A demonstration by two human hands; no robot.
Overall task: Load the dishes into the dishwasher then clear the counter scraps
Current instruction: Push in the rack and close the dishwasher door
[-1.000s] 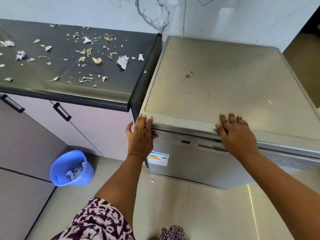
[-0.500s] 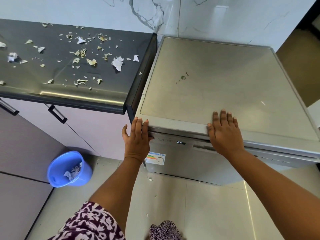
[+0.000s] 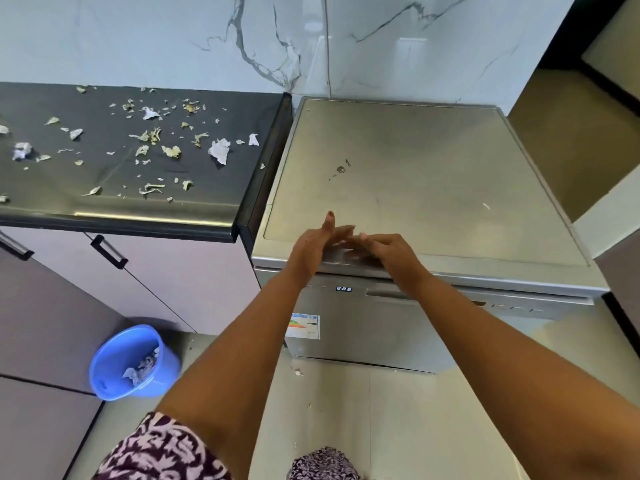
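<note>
The dishwasher [image 3: 398, 323] door is closed (display lit), so loading seems done. Left hand [image 3: 313, 242] and right hand [image 3: 388, 251] meet above it, fingers loose, holding nothing. Scraps [image 3: 152, 136] remain on the counter [image 3: 207, 199].

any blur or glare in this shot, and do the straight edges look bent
Head view: both hands, left hand and right hand, are smeared by motion blur where their fingers meet, while the scraps stay sharp. A bright glare strip runs along the counter front edge. The dishwasher top edges splay and the wall lines lean from wide-angle distortion.
</note>
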